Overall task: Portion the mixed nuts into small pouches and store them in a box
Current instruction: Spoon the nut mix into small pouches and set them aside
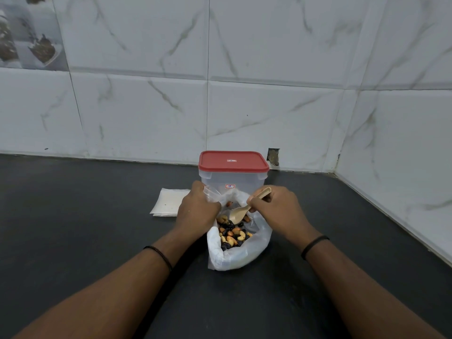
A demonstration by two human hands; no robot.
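An open white plastic bag (241,255) of mixed nuts (232,234) lies on the dark counter in front of me. My left hand (198,209) grips a small clear pouch (212,193) at the bag's far left edge. My right hand (276,210) holds a beige plastic scoop (242,212) by its handle, its bowl tipped down over the nuts, close to the pouch's mouth. Behind the bag stands a clear plastic box (233,179) with its red lid (233,161) closed.
A flat stack of empty clear pouches (168,201) lies on the counter left of the box. The dark countertop (85,216) meets white marble-tiled walls at the back and on the right, forming a corner at the far right.
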